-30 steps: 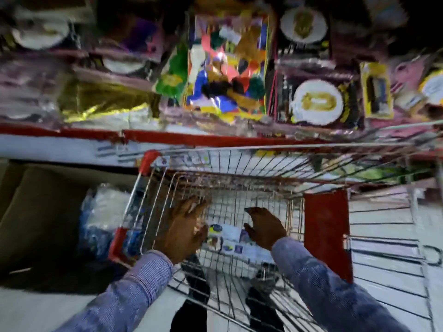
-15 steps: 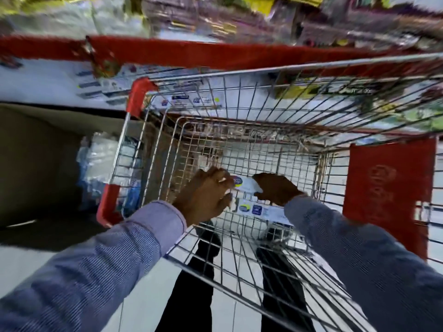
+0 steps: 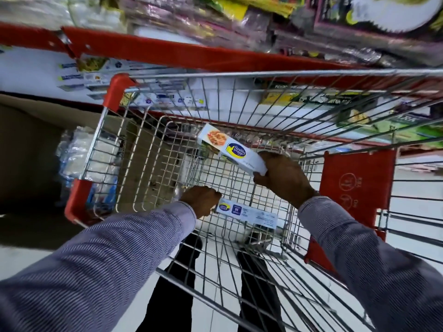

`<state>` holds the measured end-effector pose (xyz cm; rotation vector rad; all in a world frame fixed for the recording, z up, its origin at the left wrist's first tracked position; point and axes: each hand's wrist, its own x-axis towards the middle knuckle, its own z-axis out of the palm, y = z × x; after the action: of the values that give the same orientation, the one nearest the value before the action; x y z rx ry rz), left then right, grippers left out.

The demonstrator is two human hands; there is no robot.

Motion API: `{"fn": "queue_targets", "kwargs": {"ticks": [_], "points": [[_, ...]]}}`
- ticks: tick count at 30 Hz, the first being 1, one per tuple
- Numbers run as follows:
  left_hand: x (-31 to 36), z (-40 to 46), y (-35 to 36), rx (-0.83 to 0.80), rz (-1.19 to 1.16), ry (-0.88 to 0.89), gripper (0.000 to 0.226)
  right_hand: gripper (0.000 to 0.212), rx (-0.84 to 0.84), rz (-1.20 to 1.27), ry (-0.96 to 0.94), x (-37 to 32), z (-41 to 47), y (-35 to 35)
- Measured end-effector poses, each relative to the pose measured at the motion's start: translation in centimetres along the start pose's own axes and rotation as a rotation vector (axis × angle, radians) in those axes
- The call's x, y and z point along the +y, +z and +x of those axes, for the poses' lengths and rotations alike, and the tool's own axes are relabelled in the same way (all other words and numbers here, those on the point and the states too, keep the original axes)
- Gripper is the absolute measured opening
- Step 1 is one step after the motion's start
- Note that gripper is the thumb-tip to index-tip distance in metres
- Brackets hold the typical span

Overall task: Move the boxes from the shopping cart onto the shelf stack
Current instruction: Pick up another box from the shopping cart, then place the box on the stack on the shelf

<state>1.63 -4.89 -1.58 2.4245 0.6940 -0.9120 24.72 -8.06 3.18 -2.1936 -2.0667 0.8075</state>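
Both my hands are inside the wire shopping cart [image 3: 167, 130]. My right hand [image 3: 285, 178] grips one end of a long white box [image 3: 227, 147] with a blue-and-yellow logo, lifted and tilted above the cart floor. My left hand [image 3: 203, 202] is closed on the left end of a second white box [image 3: 247, 213] that lies flat on the cart's bottom. Behind the cart, a stack of similar white boxes [image 3: 79, 79] lies on the white shelf [image 3: 28, 68] under a red shelf edge.
An open cardboard carton [image 3: 31, 152] with plastic-wrapped packs [image 3: 74, 154] stands left of the cart. Packaged goods [image 3: 215, 17] fill the shelf above the red rail [image 3: 167, 53]. The cart's red child-seat flap [image 3: 354, 188] is at right. My legs show below the cart.
My right hand has lifted one white box off the cart floor and tilted it upward. My left hand has stayed low on the other box. The view tilted down toward the cart.
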Motion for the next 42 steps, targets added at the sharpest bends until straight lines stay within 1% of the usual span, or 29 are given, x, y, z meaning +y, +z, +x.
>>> {"fn": "queue_targets", "kwargs": {"ticks": [2,5,8,11,12,14,16,17,18,20,21,25,28,30,34,37,39,42], "points": [[0.1,-1.2,-1.4,0.054,0.011,0.009,0.031,0.051,0.037,-0.026,-0.026,-0.9,-0.6,-2.3],[-0.3,-4.1,-5.5,0.146,0.049,0.029,0.036,0.055,0.115,-0.057,-0.052,-2.9,-1.1,-7.3],[-0.4,-9.4,-11.6,0.271,0.054,0.018,0.035,0.052,0.173,-0.1,-0.084,-5.6,-1.9,-14.6],[-0.1,-15.2,-18.0,0.464,0.136,0.003,0.046,0.055,0.266,-0.134,-0.17,-8.3,-2.8,-22.2],[0.3,-17.2,-19.6,0.493,0.159,-0.021,0.049,0.055,0.303,-0.135,-0.181,-9.3,-3.3,-24.5],[0.9,-20.9,-24.1,0.611,0.241,-0.062,0.054,0.056,0.382,-0.145,-0.186,-11.5,-4.2,-30.5],[1.3,-23.9,-28.3,0.713,0.239,-0.048,0.055,0.062,0.409,-0.166,-0.21,-13.8,-5.2,-36.1],[1.6,-25.4,-30.2,0.782,0.23,-0.034,0.056,0.061,0.439,-0.168,-0.23,-14.7,-5.7,-38.6],[2.0,-27.1,-32.5,0.879,0.242,-0.021,0.057,0.055,0.483,-0.161,-0.252,-15.6,-6.3,-41.3],[2.9,-29.6,-36.3,0.981,0.261,0.0,0.06,0.039,0.522,-0.141,-0.286,-17.0,-7.3,-45.2],[3.5,-31.0,-38.5,1.005,0.278,-0.002,0.061,0.037,0.554,-0.137,-0.305,-17.7,-7.8,-47.4],[4.3,-33.6,-44.6,1.036,0.298,-0.032,0.064,0.048,0.596,-0.186,-0.32,-18.5,-7.7,-52.6],[4.6,-34.6,-48.6,1.074,0.332,-0.056,0.062,0.038,0.655,-0.261,-0.332,-18.4,-7.0,-56.1],[4.7,-34.6,-50.7,1.085,0.291,-0.053,0.058,0.033,0.683,-0.296,-0.316,-17.9,-6.3,-57.6],[4.5,-34.2,-54.2,1.128,0.218,-0.028,0.062,0.027,0.697,-0.318,-0.275,-16.4,-2.6,-60.3],[4.4,-33.7,-55.8,1.149,0.227,-0.039,0.059,0.038,0.629,-0.328,-0.202,-16.0,-0.3,-61.5],[4.1,-33.1,-56.6,1.151,0.229,-0.052,0.056,0.045,0.605,-0.347,-0.169,-15.6,1.2,-61.7],[3.7,-32.5,-57.1,1.131,0.238,-0.063,0.058,0.051,0.584,-0.315,-0.143,-15.0,3.0,-61.4]]}}
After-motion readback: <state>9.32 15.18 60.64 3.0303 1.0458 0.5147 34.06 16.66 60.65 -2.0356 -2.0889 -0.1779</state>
